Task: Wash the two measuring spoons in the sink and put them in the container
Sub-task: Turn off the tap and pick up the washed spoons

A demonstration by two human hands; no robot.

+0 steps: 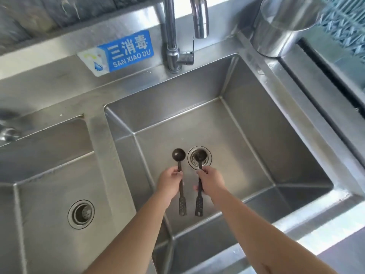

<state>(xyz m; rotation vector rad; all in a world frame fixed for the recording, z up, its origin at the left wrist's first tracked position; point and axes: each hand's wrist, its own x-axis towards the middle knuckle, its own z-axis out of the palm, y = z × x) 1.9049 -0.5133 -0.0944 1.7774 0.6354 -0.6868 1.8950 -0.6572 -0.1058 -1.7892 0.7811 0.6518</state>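
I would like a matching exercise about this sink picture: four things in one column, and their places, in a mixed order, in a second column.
Things:
1. left spoon
2. right spoon
3. metal container
4. blue sign

Places:
A. on the ledge, left of the tap
B. held by the left hand, bowl left of the drain
C. on the counter at the sink's far right corner
D. held by the right hand, bowl over the drain

Pairs: 1-B, 2-D, 3-C, 4-A
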